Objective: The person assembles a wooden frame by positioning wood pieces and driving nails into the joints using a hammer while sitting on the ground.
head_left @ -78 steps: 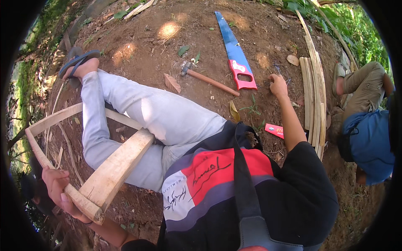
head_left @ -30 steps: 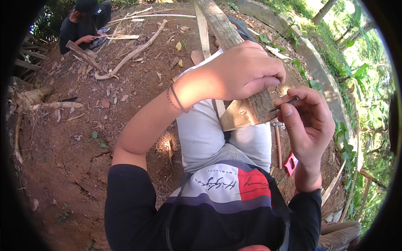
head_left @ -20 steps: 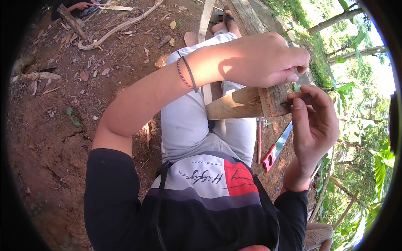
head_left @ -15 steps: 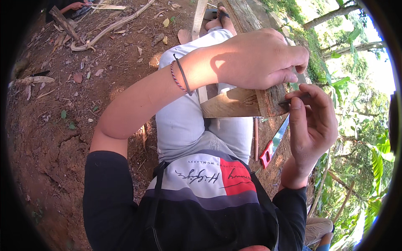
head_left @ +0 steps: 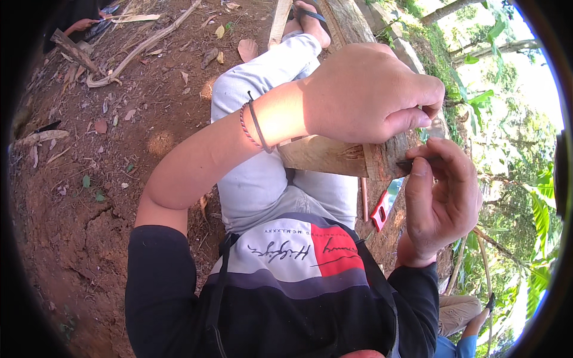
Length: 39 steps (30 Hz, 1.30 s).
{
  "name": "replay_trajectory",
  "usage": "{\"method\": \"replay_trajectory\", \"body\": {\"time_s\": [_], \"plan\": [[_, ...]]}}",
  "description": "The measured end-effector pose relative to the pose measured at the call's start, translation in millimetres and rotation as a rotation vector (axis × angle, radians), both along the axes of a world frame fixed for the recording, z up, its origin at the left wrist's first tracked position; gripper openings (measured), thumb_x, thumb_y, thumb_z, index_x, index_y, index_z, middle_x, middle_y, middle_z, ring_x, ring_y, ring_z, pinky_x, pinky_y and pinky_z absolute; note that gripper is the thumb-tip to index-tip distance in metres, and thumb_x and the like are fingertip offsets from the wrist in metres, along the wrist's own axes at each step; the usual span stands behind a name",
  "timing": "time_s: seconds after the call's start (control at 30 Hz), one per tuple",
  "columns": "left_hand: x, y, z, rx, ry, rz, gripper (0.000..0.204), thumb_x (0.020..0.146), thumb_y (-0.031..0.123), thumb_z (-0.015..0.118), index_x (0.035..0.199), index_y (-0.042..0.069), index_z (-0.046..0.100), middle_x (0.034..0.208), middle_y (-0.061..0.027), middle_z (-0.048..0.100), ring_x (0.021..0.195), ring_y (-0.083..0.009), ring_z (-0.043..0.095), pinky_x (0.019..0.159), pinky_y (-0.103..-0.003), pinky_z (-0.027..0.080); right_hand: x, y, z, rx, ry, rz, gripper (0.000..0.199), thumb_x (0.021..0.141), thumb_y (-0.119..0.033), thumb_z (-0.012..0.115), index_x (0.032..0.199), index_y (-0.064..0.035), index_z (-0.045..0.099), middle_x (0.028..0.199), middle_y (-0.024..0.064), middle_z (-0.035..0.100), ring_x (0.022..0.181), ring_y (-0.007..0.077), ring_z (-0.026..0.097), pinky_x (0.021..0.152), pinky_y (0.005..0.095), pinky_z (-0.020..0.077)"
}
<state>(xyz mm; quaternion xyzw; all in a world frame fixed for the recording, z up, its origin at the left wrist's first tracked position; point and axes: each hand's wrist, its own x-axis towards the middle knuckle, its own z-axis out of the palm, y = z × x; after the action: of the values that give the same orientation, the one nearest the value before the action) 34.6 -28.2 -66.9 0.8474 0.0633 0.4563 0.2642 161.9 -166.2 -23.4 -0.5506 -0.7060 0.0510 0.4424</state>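
Observation:
A pale wooden board (head_left: 325, 156) lies across my thighs, its right end butting against a rougher reddish-brown piece of wood (head_left: 391, 154). My left hand (head_left: 373, 92) is closed above that joint, thumb and index finger pressed together; whatever they hold, if anything, is hidden. Between the thumb and fingers of my right hand (head_left: 444, 200) is a thin dark piece (head_left: 407, 162), too small to name, its tip against the rough wood. The handsaw (head_left: 380, 216), with a red handle and bluish blade, rests on the ground beside my right thigh.
A thin reddish-brown handle (head_left: 364, 200) shows below the board. Ahead runs a long timber (head_left: 343, 24). Dry branches (head_left: 143, 45) litter the soil to the left. Another person's hand (head_left: 83, 24) is at far left; another person's trousers (head_left: 458, 313) show at lower right.
The view has shifted a little, so board and saw sit slightly differently in it. Both hands keep nearly the same pose at the wood joint.

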Motion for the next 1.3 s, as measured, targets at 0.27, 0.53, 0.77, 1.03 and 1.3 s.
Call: {"method": "replay_trajectory", "body": {"time_s": [0.27,0.53,0.77,1.03,1.3], "plan": [[-15.0,-18.2,-3.1,-0.063,-0.03,0.051,0.009,0.081,0.013,0.063,0.089,0.009,0.059,0.08,-0.0033,0.062,0.087,-0.0253,0.062,0.088,-0.039,0.038,-0.5,0.2,8.7,-0.016,-0.16,0.043,0.028,0.079,0.014,0.06,0.107,0.0096,0.062,0.084,0.0151,0.068,0.073,0.0169,0.068,0.069,0.0275,0.0546],[-48.6,-29.8,4.3,-0.328,0.079,-0.123,0.023,0.067,0.021,0.068,0.087,0.011,0.064,0.1,-0.0034,0.068,0.119,-0.0266,0.053,0.111,-0.051,0.013,-9.9,4.0,13.6,0.062,-0.189,0.113,0.032,0.075,0.013,0.066,0.105,0.0045,0.066,0.082,0.0129,0.068,0.072,0.0173,0.066,0.065,0.0268,0.0532],[-41.0,-31.4,7.1,-0.246,0.12,-0.024,0.017,0.072,0.021,0.077,0.085,0.015,0.068,0.089,0.0041,0.067,0.112,-0.0228,0.055,0.106,-0.047,0.022,-3.6,9.0,9.4,0.111,-0.097,0.155,0.031,0.074,0.011,0.068,0.104,0.0016,0.067,0.088,0.0138,0.066,0.071,0.02,0.063,0.061,0.0279,0.0498],[-54.7,-27.6,11.5,-0.244,0.194,-0.044,0.015,0.069,0.02,0.077,0.078,0.012,0.067,0.097,0.0026,0.069,0.111,-0.0251,0.056,0.104,-0.048,0.023,-1.9,19.3,-8.3,0.148,0.026,0.249,0.036,0.083,-0.011,0.067,0.115,0.0028,0.063,0.091,0.0125,0.062,0.071,0.0185,0.061,0.062,0.0278,0.0502],[-63.1,-27.5,7.8,-0.185,0.207,-0.04,0.021,0.074,0.028,0.071,0.071,0.011,0.06,0.089,-0.0045,0.068,0.109,-0.0302,0.053,0.107,-0.048,0.019,-21.5,-8.4,-124.4,-0.184,0.436,0.351,0.094,0.08,-0.052,0.069,0.144,0.0021,0.027,0.131,0.0236,0.041,0.122,0.037,0.044,0.103,0.0463,0.0342]]}}
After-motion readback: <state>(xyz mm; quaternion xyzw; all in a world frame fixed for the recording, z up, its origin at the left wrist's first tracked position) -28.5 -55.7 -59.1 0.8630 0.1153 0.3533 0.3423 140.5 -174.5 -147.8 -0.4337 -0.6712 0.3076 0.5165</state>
